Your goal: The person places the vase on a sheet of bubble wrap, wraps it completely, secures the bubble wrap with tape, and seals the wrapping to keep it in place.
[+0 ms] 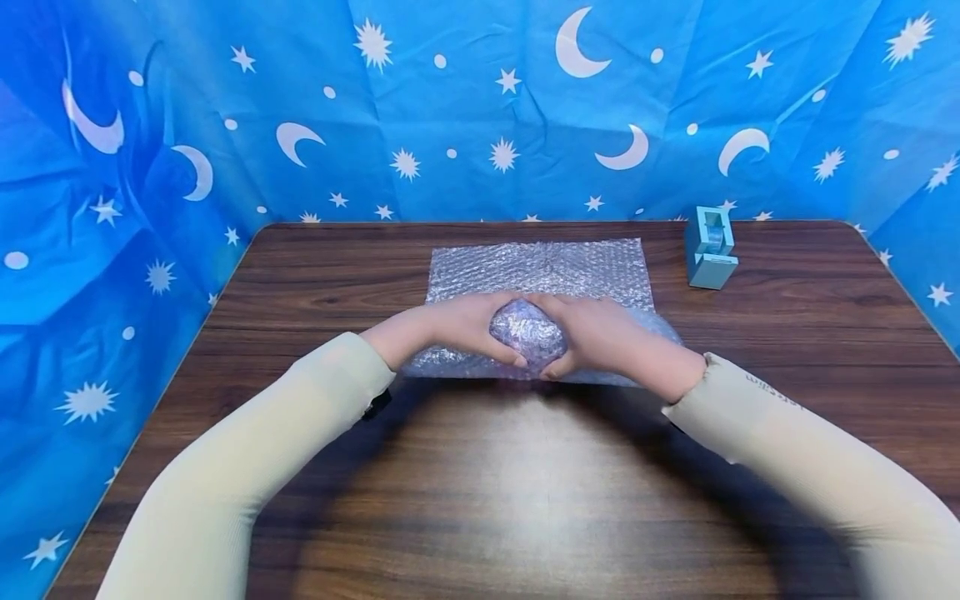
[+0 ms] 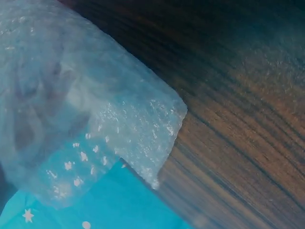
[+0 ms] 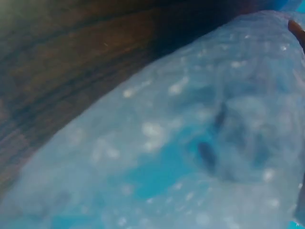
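Observation:
A sheet of clear bubble wrap lies over the middle of the table, its near part gathered into a rounded bundle. What the bundle holds inside cannot be made out. From the left side my left hand grips it, thumb toward me and fingers over the far side. My right hand holds the opposite side the same way, fingertips of both hands close together at the top. In the left wrist view the bubble wrap hides the hand. Blurred wrap fills most of the right wrist view.
A light teal tape dispenser stands at the back right of the dark wooden table. Blue cloth with white moons and stars hangs behind and beside the table.

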`<state>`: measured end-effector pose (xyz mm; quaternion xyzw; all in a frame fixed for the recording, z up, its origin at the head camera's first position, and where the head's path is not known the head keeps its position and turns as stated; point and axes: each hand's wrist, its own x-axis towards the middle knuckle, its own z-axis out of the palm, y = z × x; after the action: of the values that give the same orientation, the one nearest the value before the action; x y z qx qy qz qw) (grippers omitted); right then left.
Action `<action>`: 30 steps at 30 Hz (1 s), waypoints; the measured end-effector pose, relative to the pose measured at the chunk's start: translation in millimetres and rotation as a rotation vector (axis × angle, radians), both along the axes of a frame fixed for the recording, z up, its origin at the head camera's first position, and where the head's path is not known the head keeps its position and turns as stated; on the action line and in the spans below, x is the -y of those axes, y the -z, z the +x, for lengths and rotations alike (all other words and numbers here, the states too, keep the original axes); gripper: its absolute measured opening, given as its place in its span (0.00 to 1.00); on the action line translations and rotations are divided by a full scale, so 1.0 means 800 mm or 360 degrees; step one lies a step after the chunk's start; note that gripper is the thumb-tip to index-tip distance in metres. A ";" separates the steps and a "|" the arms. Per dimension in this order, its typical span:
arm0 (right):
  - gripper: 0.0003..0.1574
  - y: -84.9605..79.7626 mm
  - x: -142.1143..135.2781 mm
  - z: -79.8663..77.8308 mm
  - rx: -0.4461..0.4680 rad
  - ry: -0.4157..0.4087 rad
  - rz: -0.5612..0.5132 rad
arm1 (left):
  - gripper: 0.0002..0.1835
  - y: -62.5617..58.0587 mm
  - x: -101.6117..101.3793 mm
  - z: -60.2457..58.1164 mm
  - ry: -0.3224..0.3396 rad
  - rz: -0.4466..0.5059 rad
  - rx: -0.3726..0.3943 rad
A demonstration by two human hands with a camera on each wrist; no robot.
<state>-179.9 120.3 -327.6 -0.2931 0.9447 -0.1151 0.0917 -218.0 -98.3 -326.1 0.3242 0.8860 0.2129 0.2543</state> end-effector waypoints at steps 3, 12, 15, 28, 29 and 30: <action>0.68 -0.005 0.004 -0.003 0.0049 0.0005 0.0038 | 0.55 -0.006 0.003 -0.004 -0.0028 -0.0012 0.0147; 0.69 -0.009 0.007 -0.009 0.0176 -0.0004 0.0122 | 0.54 -0.030 0.004 0.002 -0.0040 -0.0201 0.0033; 0.69 -0.009 0.006 -0.011 0.0186 -0.0007 0.0120 | 0.53 -0.034 0.005 0.007 -0.0024 -0.0176 -0.0087; 0.66 -0.009 0.004 -0.019 0.0260 -0.0036 0.0053 | 0.48 -0.019 0.017 0.044 -0.0037 -0.0160 -0.0724; 0.66 -0.010 0.004 -0.019 0.0261 -0.0040 0.0042 | 0.48 -0.018 0.017 0.047 -0.0045 -0.0158 -0.0750; 0.66 -0.009 0.003 -0.019 0.0261 -0.0043 0.0032 | 0.48 -0.017 0.016 0.050 -0.0054 -0.0157 -0.0777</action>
<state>-195.3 117.7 -320.1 -0.2944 0.9311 -0.1279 0.1731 -177.9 -111.4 -312.1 0.3382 0.9358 0.0889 0.0447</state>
